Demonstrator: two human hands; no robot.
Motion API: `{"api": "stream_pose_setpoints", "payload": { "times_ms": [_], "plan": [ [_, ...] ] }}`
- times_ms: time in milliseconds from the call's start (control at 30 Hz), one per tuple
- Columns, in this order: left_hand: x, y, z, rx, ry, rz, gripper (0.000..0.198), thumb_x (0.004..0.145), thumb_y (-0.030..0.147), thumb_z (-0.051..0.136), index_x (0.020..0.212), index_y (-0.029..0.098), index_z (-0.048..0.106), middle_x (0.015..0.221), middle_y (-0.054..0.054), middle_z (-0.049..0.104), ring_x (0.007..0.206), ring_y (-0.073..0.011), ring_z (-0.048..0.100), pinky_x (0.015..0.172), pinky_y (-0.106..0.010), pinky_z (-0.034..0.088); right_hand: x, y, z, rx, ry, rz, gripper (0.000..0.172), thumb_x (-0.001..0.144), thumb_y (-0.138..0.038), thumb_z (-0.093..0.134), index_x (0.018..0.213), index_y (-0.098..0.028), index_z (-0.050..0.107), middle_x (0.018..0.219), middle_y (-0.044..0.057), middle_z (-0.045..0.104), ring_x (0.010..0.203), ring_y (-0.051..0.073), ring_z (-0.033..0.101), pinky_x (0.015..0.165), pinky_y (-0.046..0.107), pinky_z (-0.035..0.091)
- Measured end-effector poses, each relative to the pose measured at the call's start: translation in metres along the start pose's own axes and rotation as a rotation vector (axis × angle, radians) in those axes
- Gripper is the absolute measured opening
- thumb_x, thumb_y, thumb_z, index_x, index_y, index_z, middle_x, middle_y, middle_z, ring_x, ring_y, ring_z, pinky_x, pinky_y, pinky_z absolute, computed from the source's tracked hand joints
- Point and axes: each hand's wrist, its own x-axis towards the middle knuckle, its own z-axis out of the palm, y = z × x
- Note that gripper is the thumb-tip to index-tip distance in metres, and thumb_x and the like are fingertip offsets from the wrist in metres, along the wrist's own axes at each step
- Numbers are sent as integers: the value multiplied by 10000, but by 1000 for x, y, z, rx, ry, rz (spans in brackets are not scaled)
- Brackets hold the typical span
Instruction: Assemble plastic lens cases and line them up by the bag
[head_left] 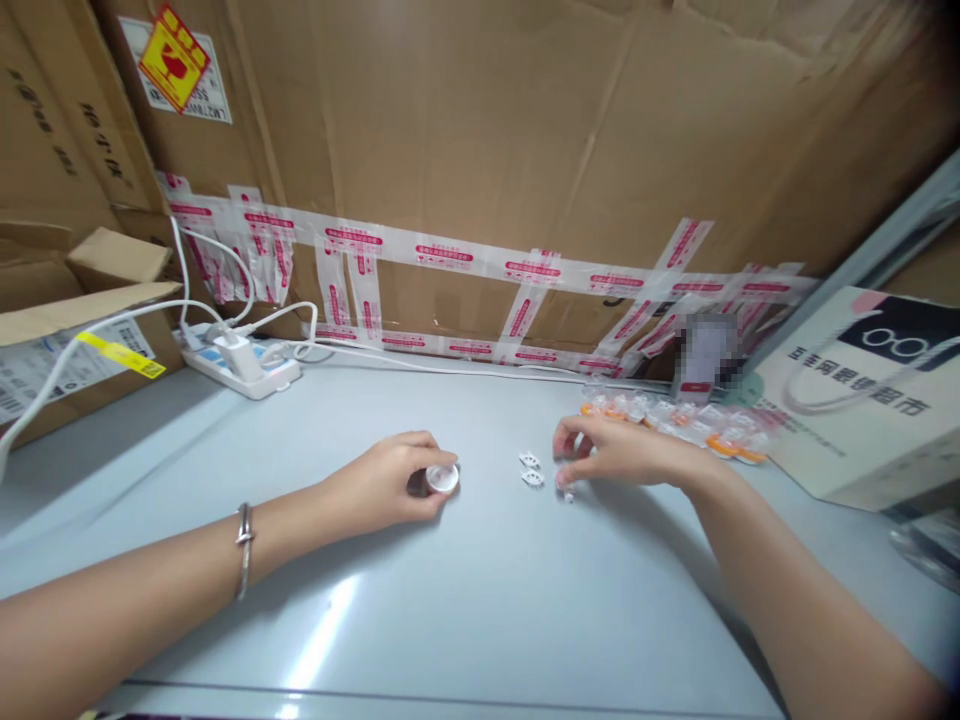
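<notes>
My left hand (405, 485) is closed around a small round white plastic part (443, 478), shaped like a shallow cup, low over the grey table. My right hand (611, 450) is at the right, its thumb and forefinger curved with a gap between them. Beneath its thumb, close to or touching it, is a tiny white piece (568, 495), too small to make out. Between my hands lie two flat white plastic pieces with jagged edges, a far one (529, 460) and a near one (532, 480).
Several clear and orange plastic pieces (724, 445) lie behind my right forearm. A paper bag (870, 400) stands at the right. A white power strip (244, 370) with cables sits at the back left, beside an opened carton (90, 350). A big taped cardboard box (450, 130) closes off the back.
</notes>
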Motion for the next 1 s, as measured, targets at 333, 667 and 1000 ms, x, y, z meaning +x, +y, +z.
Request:
{"api": "stream_pose_setpoints", "payload": {
  "times_ms": [333,667,1000],
  "plan": [
    [-1,-2,5,-17,94,-17,380,771,238,573,1149,197,571,964,-57,583,836,-174,570,761,-297,455,7,-6,10,275,-24,-3,109,617,-255,667,678,-189,606,576,-5,600,578,147,545,541,261,374],
    [-2,34,-9,-442,383,-165,210,862,316,502,870,196,674,852,-28,666,833,-154,597,774,-279,454,0,-76,46,1166,540,-395,166,648,-258,722,750,-196,607,717,-11,641,670,115,583,683,271,465],
    [0,37,-9,-816,302,-305,239,800,386,580,776,172,685,729,-29,686,684,-145,604,663,-273,490,-5,-84,46,1068,472,-425,165,691,-298,683,820,-217,620,860,12,673,833,154,619,778,306,481]
  ]
}}
